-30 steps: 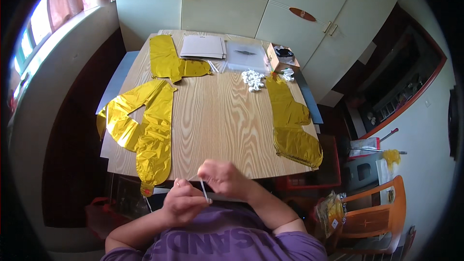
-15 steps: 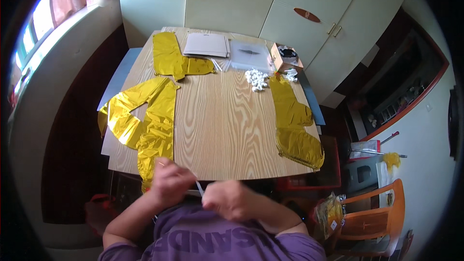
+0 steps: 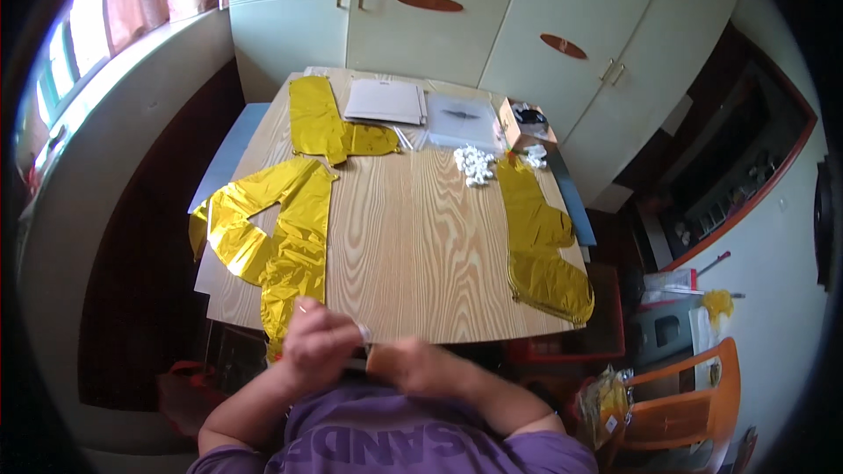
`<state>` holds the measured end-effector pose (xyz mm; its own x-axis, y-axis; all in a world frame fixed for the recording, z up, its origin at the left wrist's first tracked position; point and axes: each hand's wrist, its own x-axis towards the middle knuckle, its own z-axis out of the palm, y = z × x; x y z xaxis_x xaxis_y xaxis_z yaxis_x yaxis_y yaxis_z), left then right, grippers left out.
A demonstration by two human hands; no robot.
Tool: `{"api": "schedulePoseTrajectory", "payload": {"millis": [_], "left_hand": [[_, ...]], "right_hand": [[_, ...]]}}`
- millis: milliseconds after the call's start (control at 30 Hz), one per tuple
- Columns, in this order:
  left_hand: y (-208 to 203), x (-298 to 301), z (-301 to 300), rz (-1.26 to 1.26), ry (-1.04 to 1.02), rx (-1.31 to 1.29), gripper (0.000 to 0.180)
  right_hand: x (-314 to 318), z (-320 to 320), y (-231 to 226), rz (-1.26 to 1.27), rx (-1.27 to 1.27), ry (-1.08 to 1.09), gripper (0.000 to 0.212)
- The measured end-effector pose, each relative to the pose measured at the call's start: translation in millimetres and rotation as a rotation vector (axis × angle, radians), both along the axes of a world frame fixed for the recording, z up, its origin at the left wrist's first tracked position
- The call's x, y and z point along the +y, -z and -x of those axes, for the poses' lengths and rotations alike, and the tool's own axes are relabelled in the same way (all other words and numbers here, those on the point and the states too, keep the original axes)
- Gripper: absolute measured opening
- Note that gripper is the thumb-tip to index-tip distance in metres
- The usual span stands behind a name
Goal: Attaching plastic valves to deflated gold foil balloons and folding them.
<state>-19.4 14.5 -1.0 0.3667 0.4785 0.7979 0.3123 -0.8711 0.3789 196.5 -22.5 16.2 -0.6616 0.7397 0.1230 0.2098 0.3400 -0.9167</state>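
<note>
Close to my body, just beyond the table's front edge, both hands are raised near each other. My left hand is closed, with the pale end of a thin white strip showing beside its fingers. My right hand is curled closed and slightly blurred; what its fingers hold is hidden. Below and past my left hand lies a flat gold foil balloon, its lower end hanging over the table edge. A second gold foil balloon lies at the far left, and a third along the right side.
The wood-grain table also bears a stack of pale sheets, a clear plastic packet, a heap of small white pieces and an open box. A wooden chair with a plastic bag stands to the right.
The view has shifted, so the table sits lower in the picture. Less of the white strip shows between my hands, which stay close together and closed.
</note>
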Motion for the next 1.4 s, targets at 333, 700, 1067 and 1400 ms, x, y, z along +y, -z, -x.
{"api": "schedulePoseTrajectory", "payload": {"millis": [333,700,1067,1400], "left_hand": [[1,4,1,0.054,-0.135,0.078,0.020],[-19,-13,12,0.749,0.516,-0.247,0.007],[-45,9,6,0.034,0.085,0.430,0.014],[-13,6,3,0.853,0.136,-0.506,0.011]], "right_hand": [[-4,-2,-7,-0.059,0.102,-0.135,0.011],[4,8,31,-0.209,-0.018,0.153,0.017],[31,-28,-24,-0.209,0.311,0.364,0.022],[-11,8,24,-0.087,0.115,0.136,0.017]]}}
